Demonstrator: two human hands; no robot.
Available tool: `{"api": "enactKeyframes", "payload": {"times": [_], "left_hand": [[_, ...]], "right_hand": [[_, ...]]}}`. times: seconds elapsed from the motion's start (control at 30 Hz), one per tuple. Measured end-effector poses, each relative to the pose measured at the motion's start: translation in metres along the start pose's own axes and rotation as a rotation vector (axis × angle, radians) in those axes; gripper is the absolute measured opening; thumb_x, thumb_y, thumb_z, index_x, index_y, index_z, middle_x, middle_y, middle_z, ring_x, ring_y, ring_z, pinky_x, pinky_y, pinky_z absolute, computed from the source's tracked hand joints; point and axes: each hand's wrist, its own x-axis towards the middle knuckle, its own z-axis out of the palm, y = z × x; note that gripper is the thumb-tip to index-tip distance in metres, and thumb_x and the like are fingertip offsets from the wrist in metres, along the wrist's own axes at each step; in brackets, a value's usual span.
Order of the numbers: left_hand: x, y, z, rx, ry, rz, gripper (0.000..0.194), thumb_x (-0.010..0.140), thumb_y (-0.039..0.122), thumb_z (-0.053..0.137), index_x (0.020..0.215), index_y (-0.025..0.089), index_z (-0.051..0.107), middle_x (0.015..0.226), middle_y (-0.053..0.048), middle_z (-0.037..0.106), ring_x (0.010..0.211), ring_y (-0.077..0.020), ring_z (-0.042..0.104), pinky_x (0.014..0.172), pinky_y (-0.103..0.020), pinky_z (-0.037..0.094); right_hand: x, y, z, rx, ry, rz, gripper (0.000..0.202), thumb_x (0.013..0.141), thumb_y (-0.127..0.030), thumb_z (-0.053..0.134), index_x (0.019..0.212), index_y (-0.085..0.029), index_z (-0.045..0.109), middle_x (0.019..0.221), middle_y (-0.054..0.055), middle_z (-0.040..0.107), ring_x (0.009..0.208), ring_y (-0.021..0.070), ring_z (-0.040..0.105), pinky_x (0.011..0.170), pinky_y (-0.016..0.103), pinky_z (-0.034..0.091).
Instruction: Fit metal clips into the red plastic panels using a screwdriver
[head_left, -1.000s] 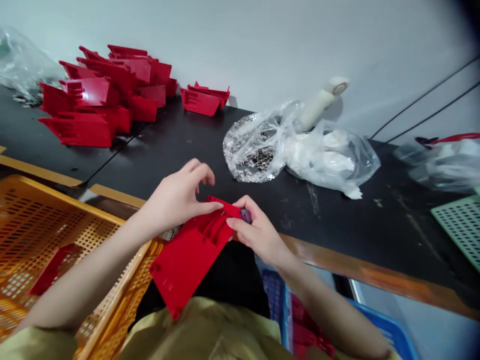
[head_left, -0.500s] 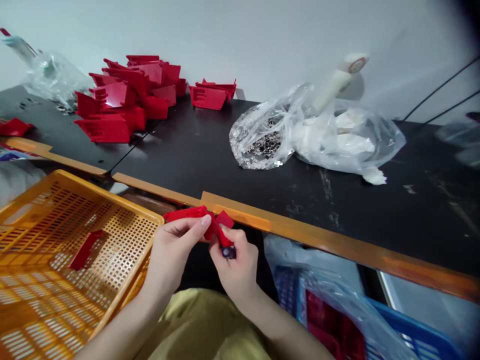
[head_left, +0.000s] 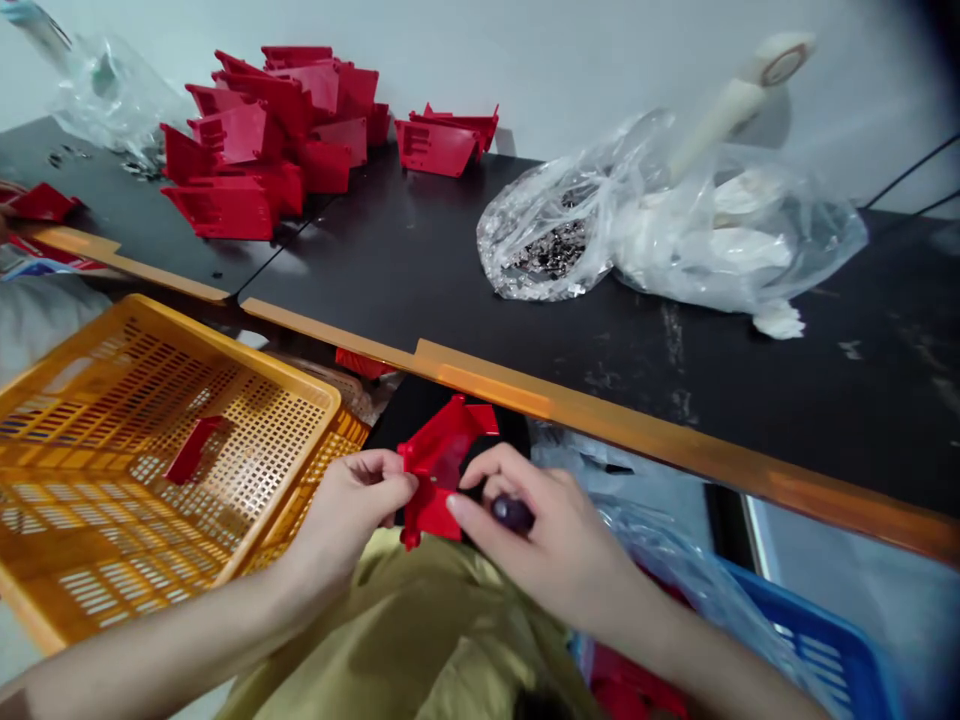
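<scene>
My left hand [head_left: 352, 510] pinches the near-left side of a red plastic part [head_left: 442, 450], a bent piece with angled walls, above my lap. My right hand [head_left: 547, 520] is curled at the part's right side, its thumb tip against the lower edge. Tucked in the right palm is a dark, round-ended handle [head_left: 513, 513]; the rest of that tool is hidden by the fingers. On the black bench [head_left: 360, 270] stands a pile of similar red parts [head_left: 247, 140], with a smaller group [head_left: 442, 143] to its right.
An orange crate [head_left: 300, 385] at my left holds one red part [head_left: 195, 450]. A plastic bag of small metal clips [head_left: 555, 245] lies on the bench beside a white-filled bag [head_left: 742, 250]. At right below the bench is a blue basket [head_left: 810, 640]. Another person's hand [head_left: 6, 222] shows far left.
The red part has been turned and brought nearer to me, its inner side now showing. My right hand has opened out somewhat and moved right. The view has tilted down.
</scene>
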Motion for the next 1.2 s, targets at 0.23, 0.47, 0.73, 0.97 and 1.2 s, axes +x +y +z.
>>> {"api": "enactKeyframes", "payload": {"times": [0.23,0.47,0.73,0.97,1.2], "left_hand": [[-0.019,0.017,0.015,-0.024,-0.294,-0.008,0.014,0.054,0.02,0.065,0.044,0.017,0.055,0.043,0.003,0.048,0.041,-0.0071,0.039,0.043,-0.02,0.033],[0.003,0.017,0.032,-0.13,-0.261,0.405,0.011,0.061,0.01,0.067,0.056,0.017,0.062,0.057,0.004,0.054,0.057,-0.0088,0.048,0.059,-0.019,0.043],[0.072,0.015,0.042,-0.452,-0.064,0.34,0.01,0.059,0.019,0.078,0.066,0.017,0.071,0.068,0.003,0.067,0.067,-0.0093,0.058,0.072,-0.02,0.048],[0.095,0.024,0.025,-0.475,-0.046,0.101,0.02,0.059,0.027,0.08,0.073,0.014,0.073,0.069,-0.001,0.072,0.065,-0.0115,0.064,0.071,-0.025,0.053],[0.098,0.007,0.014,-0.497,0.089,0.04,0.023,0.061,0.023,0.08,0.082,0.015,0.075,0.082,-0.003,0.076,0.076,-0.0141,0.067,0.08,-0.026,0.052]], "right_hand": [[0.002,-0.034,-0.032,-0.137,-0.145,0.026,0.024,0.081,-0.026,0.062,0.059,-0.02,0.054,0.05,-0.006,0.05,0.046,0.0077,0.04,0.046,0.024,0.028],[0.03,-0.058,-0.063,-0.448,-0.097,-0.156,0.025,0.068,-0.021,0.07,0.05,-0.02,0.052,0.042,-0.005,0.041,0.041,0.0072,0.027,0.044,0.026,0.019],[0.12,-0.049,-0.066,-0.919,-0.294,-0.332,0.016,0.066,-0.022,0.078,0.06,-0.02,0.064,0.054,-0.002,0.055,0.045,0.0097,0.041,0.048,0.026,0.017],[0.168,-0.033,-0.055,-0.895,-0.415,-0.457,0.006,0.075,-0.022,0.071,0.07,-0.021,0.068,0.064,0.001,0.065,0.056,0.0146,0.055,0.05,0.028,0.019],[0.168,0.001,-0.078,-0.149,0.241,-0.464,0.028,0.091,-0.027,0.052,0.064,-0.02,0.056,0.074,0.001,0.061,0.066,0.0129,0.057,0.064,0.028,0.042]]}}
